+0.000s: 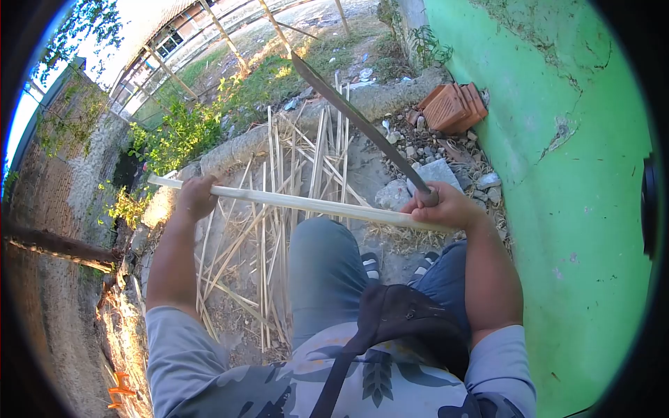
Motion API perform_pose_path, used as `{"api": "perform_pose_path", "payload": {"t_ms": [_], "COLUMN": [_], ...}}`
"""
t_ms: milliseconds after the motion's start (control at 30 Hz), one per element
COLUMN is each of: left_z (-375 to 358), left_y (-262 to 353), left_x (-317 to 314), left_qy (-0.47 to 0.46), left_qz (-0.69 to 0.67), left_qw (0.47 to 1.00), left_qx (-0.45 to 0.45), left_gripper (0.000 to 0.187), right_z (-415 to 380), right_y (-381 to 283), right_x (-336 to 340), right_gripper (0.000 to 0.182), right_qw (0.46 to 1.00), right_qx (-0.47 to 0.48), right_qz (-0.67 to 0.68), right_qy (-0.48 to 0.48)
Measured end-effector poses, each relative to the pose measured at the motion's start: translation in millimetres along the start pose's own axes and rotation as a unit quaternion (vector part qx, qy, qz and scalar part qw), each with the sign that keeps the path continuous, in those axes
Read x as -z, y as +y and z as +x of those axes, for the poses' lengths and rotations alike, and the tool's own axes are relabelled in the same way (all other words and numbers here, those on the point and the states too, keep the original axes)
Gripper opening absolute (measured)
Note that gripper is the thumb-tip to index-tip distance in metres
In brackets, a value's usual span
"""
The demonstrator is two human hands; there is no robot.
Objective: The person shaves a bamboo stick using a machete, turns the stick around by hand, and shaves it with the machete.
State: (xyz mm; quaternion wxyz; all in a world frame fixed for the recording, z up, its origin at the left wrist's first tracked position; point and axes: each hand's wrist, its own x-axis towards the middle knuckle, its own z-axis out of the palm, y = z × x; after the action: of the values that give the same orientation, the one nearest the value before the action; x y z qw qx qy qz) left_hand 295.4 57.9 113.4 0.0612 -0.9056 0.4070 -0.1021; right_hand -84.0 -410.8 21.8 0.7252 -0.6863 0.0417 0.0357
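A long pale strip of wood or bamboo [306, 203] lies across the view above my knees. My left hand [198, 198] is wrapped round it near its left end. At the other end, my right hand [446, 207] holds the handle of a long machete [362, 124], whose blade points up and to the left, away from me. The right end of the strip meets the same hand; how the fingers bear on it is partly hidden. Many thin split strips [279, 167] lie criss-crossed on the ground beyond and left of my knees.
A green wall [557, 209] stands close on the right. Stacked roof tiles [453, 108] and loose stones [435, 174] lie along its foot. A low concrete edge [244, 150] and a leafy bush [181, 132] are ahead, with a brick wall [63, 181] at the left.
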Motion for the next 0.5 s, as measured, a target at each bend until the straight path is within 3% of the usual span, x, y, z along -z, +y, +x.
{"api": "perform_pose_path", "payload": {"t_ms": [133, 300, 500], "left_z": [-31.4, -76.7, -127.4], "left_y": [9.7, 43.8, 87.6], "left_x": [2.0, 10.0, 10.9], "left_qy": [0.007, -0.060, -0.201], "left_qz": [-0.021, -0.036, -0.118], "left_qw": [1.000, 0.996, 0.964], "left_qx": [0.007, 0.057, 0.130], "left_gripper": [0.018, 0.020, 0.040], "right_z": [8.2, 14.8, 20.1], "right_y": [20.9, 40.1, 45.1], "right_x": [21.1, 46.1, 51.9], "right_gripper": [0.017, 0.015, 0.015], "right_qw": [0.972, 0.859, 0.810], "right_qx": [0.072, 0.102, 0.111], "right_qz": [-0.114, -0.261, -0.278], "right_qy": [0.191, 0.428, 0.504]}}
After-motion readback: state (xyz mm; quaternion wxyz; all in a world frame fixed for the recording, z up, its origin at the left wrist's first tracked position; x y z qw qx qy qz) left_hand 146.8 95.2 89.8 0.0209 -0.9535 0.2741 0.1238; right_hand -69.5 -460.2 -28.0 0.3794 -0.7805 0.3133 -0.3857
